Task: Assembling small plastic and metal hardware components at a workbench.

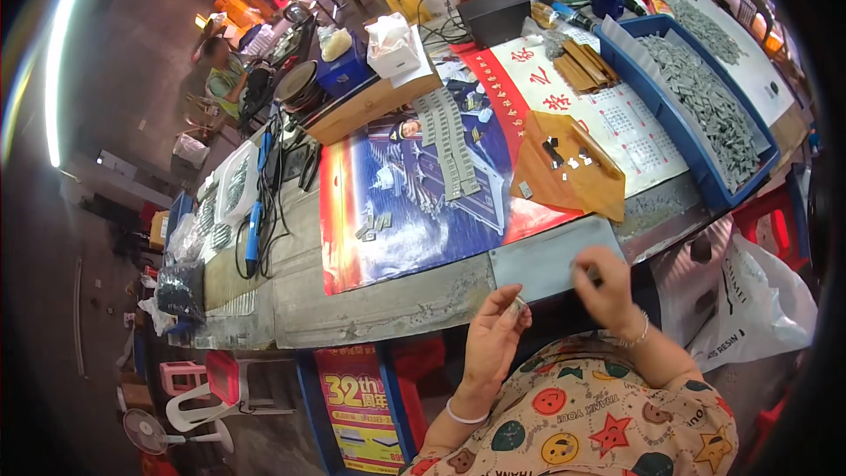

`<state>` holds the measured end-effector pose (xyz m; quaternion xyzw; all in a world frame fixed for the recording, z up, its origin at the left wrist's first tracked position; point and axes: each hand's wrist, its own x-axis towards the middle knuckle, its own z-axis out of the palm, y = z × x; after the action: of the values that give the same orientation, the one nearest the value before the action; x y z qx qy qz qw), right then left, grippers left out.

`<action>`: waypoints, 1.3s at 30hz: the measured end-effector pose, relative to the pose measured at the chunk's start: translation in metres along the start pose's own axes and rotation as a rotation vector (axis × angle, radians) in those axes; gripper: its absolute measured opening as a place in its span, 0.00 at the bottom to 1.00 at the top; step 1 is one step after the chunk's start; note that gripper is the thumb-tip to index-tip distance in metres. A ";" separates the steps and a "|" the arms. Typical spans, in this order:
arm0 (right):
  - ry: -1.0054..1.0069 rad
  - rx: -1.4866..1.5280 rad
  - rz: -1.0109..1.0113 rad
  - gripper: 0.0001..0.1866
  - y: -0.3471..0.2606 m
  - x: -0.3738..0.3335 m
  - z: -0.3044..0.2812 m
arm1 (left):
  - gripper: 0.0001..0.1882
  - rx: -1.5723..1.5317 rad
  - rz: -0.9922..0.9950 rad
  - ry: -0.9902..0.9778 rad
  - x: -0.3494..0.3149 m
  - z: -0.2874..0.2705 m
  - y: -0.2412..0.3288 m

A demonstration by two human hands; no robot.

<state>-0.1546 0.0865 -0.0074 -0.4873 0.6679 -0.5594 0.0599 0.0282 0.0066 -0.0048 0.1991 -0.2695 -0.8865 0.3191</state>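
My left hand (495, 339) is closed, with thumb and fingertips pinching a small pale grey piece (520, 304) just in front of the table edge. My right hand (604, 289) is curled closed over a light grey mat (551, 251); what its fingers hold, if anything, is hidden. Beyond the mat lies an amber sheet (595, 189) bearing small black parts (553, 152) and tiny white parts (573, 162). Several rows of small grey parts (449, 145) stand on a glossy poster (405, 229). A few loose grey pieces (377, 226) lie at the poster's near left.
A blue tray (696, 181) heaped with grey parts (705, 88) stands at the right. At the left are a blue-handled tool (255, 229) with a cable and a white tray (236, 183) of parts. A wooden box (374, 106) sits farther back. Another person (227, 79) sits far left.
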 end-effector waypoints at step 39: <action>-0.451 0.404 0.066 0.04 -0.028 -0.023 0.009 | 0.12 0.482 1.136 -0.171 -0.044 0.103 0.077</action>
<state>-0.1211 0.0996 0.0014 -0.5552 0.5285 -0.5565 0.3206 0.0412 0.0226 0.1291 0.0195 -0.5505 -0.5054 0.6641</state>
